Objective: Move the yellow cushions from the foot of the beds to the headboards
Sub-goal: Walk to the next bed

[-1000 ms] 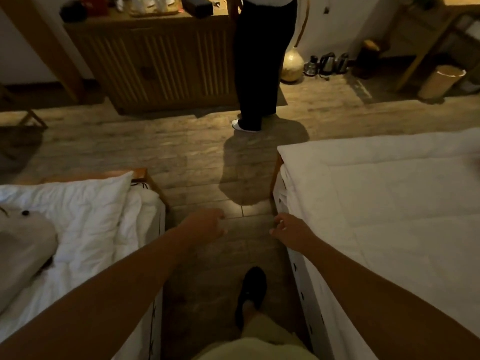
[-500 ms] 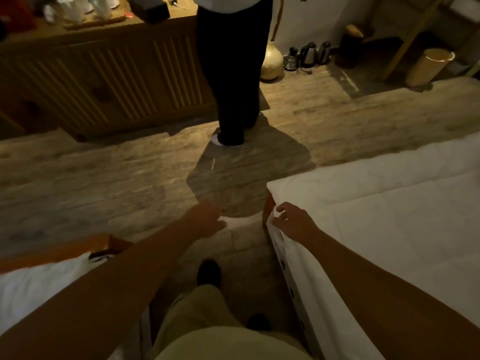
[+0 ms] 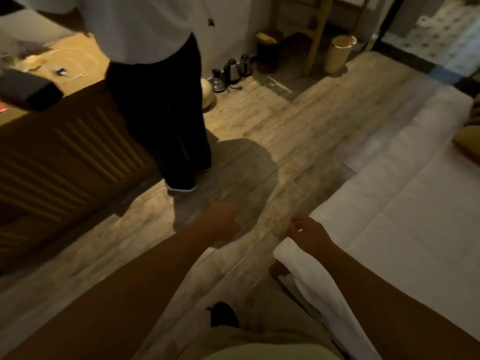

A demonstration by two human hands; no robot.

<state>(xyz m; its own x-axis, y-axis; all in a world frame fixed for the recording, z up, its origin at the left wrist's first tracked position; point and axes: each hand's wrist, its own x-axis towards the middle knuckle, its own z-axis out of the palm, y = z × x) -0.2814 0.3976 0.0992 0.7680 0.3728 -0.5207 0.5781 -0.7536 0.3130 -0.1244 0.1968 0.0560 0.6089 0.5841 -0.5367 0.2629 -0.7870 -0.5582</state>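
Observation:
A yellow cushion [image 3: 467, 140] shows partly at the right edge, lying on the white bed [image 3: 405, 203] near its far end. My left hand [image 3: 220, 222] hangs over the wooden floor, blurred, fingers loosely curled, holding nothing. My right hand [image 3: 307, 232] hovers at the near corner of the white bed, fingers curled with nothing in them. Both forearms reach forward from the bottom of the view.
A person in dark trousers [image 3: 158, 120] stands ahead left beside a slatted wooden cabinet [image 3: 65, 152]. Kettles [image 3: 231, 71], a round vase [image 3: 207, 92], a dark bin [image 3: 267, 53] and a tan bin [image 3: 339, 53] line the far wall. Wooden floor [image 3: 272, 120] lies between.
I have walked forward and turned right; the left bed has dropped out of view, the yellow cushion has come into view at the right edge, and the standing person is closer.

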